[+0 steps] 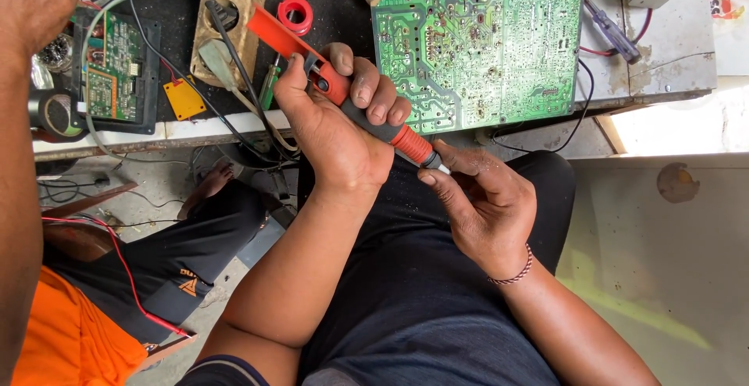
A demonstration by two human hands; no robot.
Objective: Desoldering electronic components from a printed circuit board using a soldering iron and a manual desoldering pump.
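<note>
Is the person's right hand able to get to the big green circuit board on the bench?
Probably yes. The right hand is pinching the tip of the red and black pen-shaped tool, just below the big green circuit board. Nothing lies between them, but the fingers would need to let go first.

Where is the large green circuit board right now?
In the head view, the large green circuit board lies on the workbench, upper centre-right, just beyond the left hand gripping the red-and-black tool.

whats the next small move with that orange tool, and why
Probably steady the orange tool and seat its tip: the left hand grips the handle over the lap, while the right hand pinches the metal tip end, well short of the green circuit board.
</note>
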